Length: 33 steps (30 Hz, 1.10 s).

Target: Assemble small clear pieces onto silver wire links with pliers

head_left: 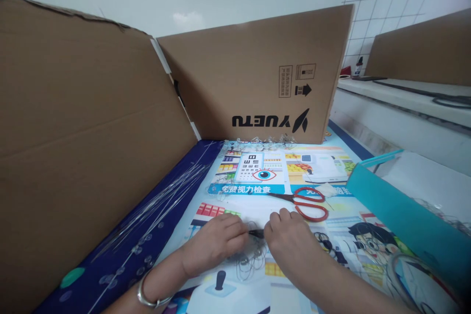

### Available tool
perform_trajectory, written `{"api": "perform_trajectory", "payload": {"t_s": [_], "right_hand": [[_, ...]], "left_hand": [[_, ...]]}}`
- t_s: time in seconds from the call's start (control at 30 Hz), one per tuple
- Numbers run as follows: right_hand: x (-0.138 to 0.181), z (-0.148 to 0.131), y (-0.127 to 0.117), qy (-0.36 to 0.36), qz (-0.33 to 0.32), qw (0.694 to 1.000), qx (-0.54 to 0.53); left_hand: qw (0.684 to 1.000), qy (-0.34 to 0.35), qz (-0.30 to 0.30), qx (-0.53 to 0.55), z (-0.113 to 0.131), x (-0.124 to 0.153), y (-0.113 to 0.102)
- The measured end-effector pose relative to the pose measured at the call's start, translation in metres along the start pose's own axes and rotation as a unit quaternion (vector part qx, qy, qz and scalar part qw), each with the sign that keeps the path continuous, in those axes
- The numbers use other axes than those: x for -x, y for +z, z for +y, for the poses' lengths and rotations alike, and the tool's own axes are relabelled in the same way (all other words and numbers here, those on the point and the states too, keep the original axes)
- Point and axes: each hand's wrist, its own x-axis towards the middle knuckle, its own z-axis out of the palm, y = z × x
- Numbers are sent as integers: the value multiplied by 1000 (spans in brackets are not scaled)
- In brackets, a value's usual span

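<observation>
My left hand (228, 235), with a silver bracelet (149, 294) at the wrist, is closed, fingertips pressed together. What it pinches is hidden or too fine to make out. My right hand (290, 238) is closed around a small dark tool (256, 233), whose tapered end points at my left fingertips; the rest is covered by the hand. Loops of thin wire or line with clear beads (253, 255) lie below and between both hands. Just beyond my right hand, red-handled scissors (311, 203) rest on the printed sheet (235, 206).
Cardboard panels (253, 73) stand at the back and left. More clear beads and wire (257, 144) lie along the back panel's foot. Straight thin strands (165, 201) and a green disc (72, 277) are at left. A teal box (405, 211) and a wire coil (399, 274) are at right.
</observation>
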Motion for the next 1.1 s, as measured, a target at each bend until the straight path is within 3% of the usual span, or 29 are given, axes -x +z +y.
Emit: {"api": "perform_trajectory", "payload": {"t_s": [0.1,0.4,0.6,0.87,1.1], "right_hand": [[0,0,1,2,-2,1000,-5],[0,0,1,4,-8,1000,-14],[-1,1,0,6,-29,999,-20],[1,1,2,2,-10,1000,-18],[2,3,-2,3,-19,1000,-18]], "left_hand": [[1000,4,15,4,0,0,0],[999,6,-39,-9,0,2,2],[1000,9,-19,2,1,-1,-1],[1000,14,-3,0,1,-1,0],[999,17,-46,-17,1,0,-1]]}}
